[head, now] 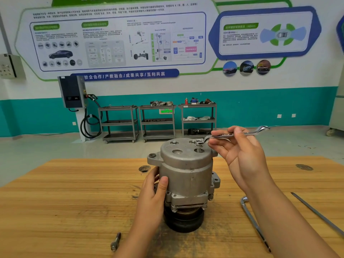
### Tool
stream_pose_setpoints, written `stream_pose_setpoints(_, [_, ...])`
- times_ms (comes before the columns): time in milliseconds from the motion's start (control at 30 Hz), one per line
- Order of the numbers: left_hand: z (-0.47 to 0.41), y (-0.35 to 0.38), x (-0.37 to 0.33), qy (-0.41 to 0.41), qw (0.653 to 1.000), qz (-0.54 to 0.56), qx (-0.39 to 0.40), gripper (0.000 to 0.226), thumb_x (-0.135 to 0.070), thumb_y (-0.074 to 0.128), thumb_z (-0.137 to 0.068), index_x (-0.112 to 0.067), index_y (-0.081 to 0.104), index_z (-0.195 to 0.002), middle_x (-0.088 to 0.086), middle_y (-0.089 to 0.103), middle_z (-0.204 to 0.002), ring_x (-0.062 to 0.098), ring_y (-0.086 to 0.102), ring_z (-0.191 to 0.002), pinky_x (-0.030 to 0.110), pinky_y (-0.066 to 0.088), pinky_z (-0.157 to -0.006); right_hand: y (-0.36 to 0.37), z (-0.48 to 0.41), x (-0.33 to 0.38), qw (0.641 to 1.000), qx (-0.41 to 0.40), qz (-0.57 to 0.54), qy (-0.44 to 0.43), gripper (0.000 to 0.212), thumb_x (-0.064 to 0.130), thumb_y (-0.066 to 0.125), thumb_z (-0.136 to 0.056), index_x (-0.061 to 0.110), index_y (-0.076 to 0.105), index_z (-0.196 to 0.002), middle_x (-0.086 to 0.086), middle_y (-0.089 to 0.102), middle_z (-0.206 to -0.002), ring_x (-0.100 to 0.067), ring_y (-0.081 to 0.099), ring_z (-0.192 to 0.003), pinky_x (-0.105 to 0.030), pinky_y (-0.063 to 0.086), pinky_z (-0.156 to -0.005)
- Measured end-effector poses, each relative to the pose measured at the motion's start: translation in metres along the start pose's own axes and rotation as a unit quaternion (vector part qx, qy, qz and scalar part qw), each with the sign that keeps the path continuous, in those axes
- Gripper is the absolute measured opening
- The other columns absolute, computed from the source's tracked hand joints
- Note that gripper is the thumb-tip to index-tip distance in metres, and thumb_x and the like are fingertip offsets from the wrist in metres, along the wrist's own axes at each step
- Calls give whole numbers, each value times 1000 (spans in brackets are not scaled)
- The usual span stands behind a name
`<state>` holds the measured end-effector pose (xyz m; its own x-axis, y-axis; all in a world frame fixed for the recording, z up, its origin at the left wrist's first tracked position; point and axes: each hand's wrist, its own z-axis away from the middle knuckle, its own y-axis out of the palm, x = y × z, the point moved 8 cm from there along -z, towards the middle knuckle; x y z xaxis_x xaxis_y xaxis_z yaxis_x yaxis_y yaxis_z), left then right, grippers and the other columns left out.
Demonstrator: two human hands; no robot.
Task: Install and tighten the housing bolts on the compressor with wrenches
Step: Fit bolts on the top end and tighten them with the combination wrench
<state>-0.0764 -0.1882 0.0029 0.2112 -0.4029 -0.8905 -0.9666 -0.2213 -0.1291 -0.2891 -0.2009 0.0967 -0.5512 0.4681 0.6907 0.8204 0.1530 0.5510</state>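
Note:
A grey metal compressor (186, 172) stands upright on its black pulley in the middle of the wooden table (74, 202). A bolt (198, 149) sticks up from a hole in its top face. My right hand (240, 151) pinches a silver ring wrench (234, 134), whose ring end sits over the bolt head. My left hand (152, 194) grips the compressor's left side, thumb on the housing.
A loose long bolt (115, 241) lies on the table at the front left. An L-shaped socket wrench (251, 218) and a long thin rod (316, 213) lie at the right. Round holes mark the tabletop. Tool carts stand by the far wall.

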Motion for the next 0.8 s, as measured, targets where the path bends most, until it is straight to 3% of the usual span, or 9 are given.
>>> stream_pose_setpoints(200, [3, 0, 1, -5, 1000, 5, 2, 68, -65, 40, -73, -37, 38, -135, -26, 46, -130, -14, 42, -116, 24, 39, -99, -1, 1, -4, 999, -11, -42, 13, 22, 20, 30, -103, 7, 46, -95, -14, 70, -78, -26, 69, -70, -36, 59, -69])
stream_pose_setpoints(433, [5, 0, 0, -18, 1000, 5, 4, 81, -65, 43, -70, -27, 39, -142, -13, 48, -136, 4, 47, -125, 43, 44, -105, 0, 0, -4, 999, -2, -47, 21, 23, 20, 30, -102, 8, 47, -93, -14, 70, -77, -26, 69, -70, -35, 59, -68])
stream_pose_setpoints(633, [5, 2, 2, -18, 1000, 0, 6, 68, -62, 42, -73, -37, 37, -136, -12, 46, -138, 5, 45, -125, 40, 42, -106, -2, 1, -2, 999, -2, -42, 21, 24, 20, 30, -102, 7, 48, -93, -14, 70, -79, -28, 70, -73, -35, 59, -67])
stream_pose_setpoints(800, [5, 2, 5, -25, 1000, 10, 2, 69, -62, 43, -71, -37, 38, -135, -11, 49, -136, 3, 46, -123, 42, 43, -105, -2, 0, -1, 999, 3, -32, 36, 25, 20, 31, -102, 6, 49, -93, -16, 70, -81, -28, 70, -74, -35, 59, -68])
